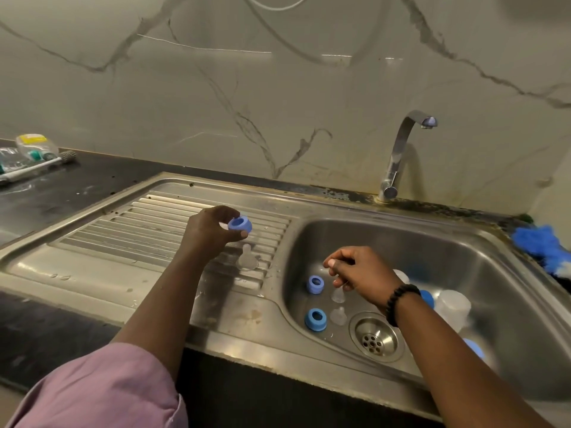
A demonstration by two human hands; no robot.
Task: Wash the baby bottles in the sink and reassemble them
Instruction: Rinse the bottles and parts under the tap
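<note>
Left hand [210, 227] pinches a blue collar ring [239, 224] above the drainboard [129, 230]. Right hand [355, 270], at four o'clock from it, pinches a clear teat [338, 294] over the sink basin [463, 242].

A curved chrome tap [398, 156] is mounted at the back edge of the steel unit, against a pale marble-veined wall [216, 88] across which a thin white cable [275, 7] is looped at the top. On the dark countertop [46, 199] at the far left, a clear plastic package with a yellow label [35, 145] is laid beside a long white-handled brush [40, 166], whose bristled end is pointed towards the wall. A fuzzy blue cloth or brush head [540, 247] is seen on the right rim, its exact nature being unclear.
</note>
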